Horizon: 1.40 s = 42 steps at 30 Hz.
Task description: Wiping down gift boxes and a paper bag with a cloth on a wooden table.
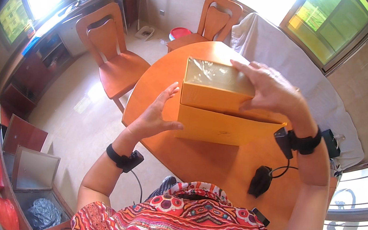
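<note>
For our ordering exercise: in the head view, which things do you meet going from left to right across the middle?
Wooden chair → left hand → yellow box → right hand → black wristband

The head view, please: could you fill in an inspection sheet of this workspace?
Surface: round orange wooden table.
Job's things: yellow cardboard box, its lid partly lifted.
Clutter: black pouch, small black device at table edge.
Grippers: right hand grips the lid; left hand open beside the box.
Cables: black cord from right wristband to pouch.
Surroundings: two wooden chairs, windows, cloth-covered furniture.
</note>
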Tool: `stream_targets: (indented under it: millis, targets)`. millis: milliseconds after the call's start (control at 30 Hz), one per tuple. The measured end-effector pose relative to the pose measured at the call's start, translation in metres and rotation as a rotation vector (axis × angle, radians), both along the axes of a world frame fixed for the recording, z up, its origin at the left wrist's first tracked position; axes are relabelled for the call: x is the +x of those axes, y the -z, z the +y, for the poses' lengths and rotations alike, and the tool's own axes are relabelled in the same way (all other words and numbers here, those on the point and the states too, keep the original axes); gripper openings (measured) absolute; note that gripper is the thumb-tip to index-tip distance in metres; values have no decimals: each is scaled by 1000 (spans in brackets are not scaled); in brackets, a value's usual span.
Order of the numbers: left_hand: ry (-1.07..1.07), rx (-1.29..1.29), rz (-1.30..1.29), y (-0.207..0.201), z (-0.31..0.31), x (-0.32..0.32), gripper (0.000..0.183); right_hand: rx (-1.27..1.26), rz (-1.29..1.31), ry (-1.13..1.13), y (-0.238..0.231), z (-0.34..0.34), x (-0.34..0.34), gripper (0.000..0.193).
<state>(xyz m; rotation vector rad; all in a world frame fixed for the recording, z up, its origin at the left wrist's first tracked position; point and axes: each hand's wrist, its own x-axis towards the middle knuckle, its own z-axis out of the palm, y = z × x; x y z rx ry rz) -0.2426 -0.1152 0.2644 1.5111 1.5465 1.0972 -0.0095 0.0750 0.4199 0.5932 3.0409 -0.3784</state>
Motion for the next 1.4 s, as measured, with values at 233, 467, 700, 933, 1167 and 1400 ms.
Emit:
stream_targets:
  millis: [233,467,700,933,1167,1400]
  targets:
    - [-65,152,-139,24,42,18,108,-192,218,80,44,13,15,65]
    - [-81,228,-181,34,62,27,78,-213,500,196,32,35,50,42]
    - [-64,151,-272,27,50,46,76,-105,802,567,93,69,171,41]
    - [-122,284,-194,41,32,66,66,-70,201,975,298,-3,328,81]
    - [-228,210,-269,40,22,70,69,-72,77,1094,360,-121,285,72]
    - [-179,323,4,43,10,105,70,-600,1231,962,302,-47,225,55]
